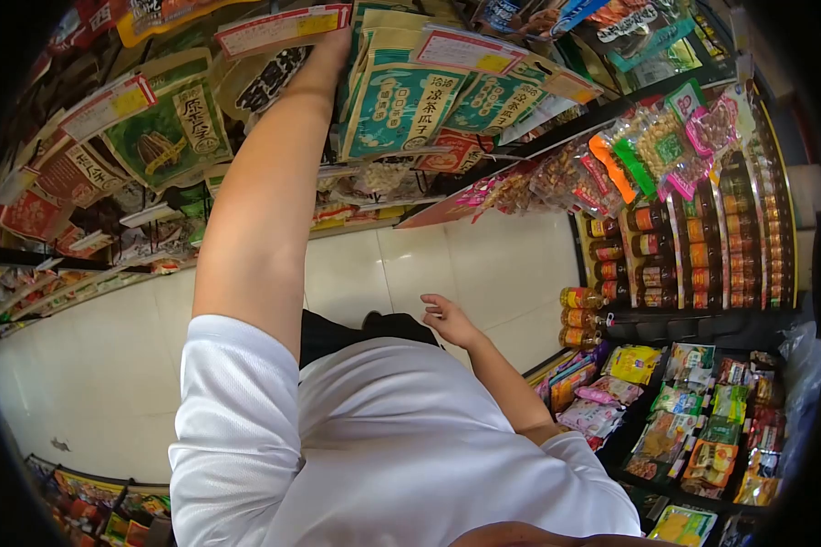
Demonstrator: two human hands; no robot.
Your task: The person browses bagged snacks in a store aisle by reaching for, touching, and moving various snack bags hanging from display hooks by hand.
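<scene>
My left arm stretches up to the snack rack. My left hand reaches in among the hanging bags beside a red-and-white price tag; its fingers are hidden, and I cannot see what they touch. Just right of it hang teal bags of seeds. A pale bag with dark print hangs left of the forearm, partly covered by it. Farther left is a green seed bag. My right hand hangs low beside my body above the floor, fingers loosely apart, holding nothing.
Bagged nuts hang at the right end of the rack. Beyond stand rows of bottles on shelves, with several amber bottles at the corner. Lower right is a display of packaged snacks. Pale floor tiles run beneath me.
</scene>
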